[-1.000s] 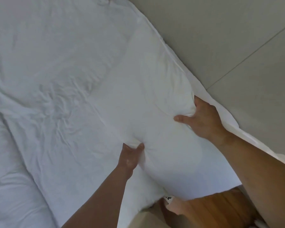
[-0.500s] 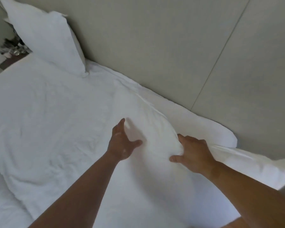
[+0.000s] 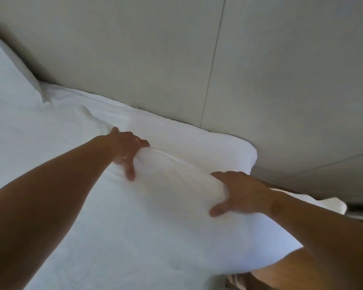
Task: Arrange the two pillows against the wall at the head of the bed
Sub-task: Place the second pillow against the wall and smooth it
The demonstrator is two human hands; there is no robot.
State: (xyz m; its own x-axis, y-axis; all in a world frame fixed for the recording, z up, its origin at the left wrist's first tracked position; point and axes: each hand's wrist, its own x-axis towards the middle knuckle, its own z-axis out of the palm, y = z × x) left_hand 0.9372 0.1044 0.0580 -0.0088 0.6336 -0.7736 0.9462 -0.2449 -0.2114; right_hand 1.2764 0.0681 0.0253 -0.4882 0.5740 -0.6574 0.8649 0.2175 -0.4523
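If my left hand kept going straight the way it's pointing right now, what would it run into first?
Probably the near pillow itself: the left hand already grips its edge, fingers aimed right and toward the wall. Past the pillow's bulk lies the bed edge, then the wall, though depth is hard to judge here.

white pillow [image 3: 176, 195] lying flat, second pillow [image 3: 6, 80] upright

Pale panelled wall above a white-sheeted bed

The grey-beige wall [image 3: 134, 49] fills the frame from nine o'clock round to three, split by a thin vertical seam [image 3: 213, 59] near one o'clock and a slanting seam [image 3: 333, 162] at three. The white bed sheet [image 3: 50, 132] spreads across the lower left under soft, even light. A strip of warm wood floor [image 3: 281, 273] shows at five o'clock.
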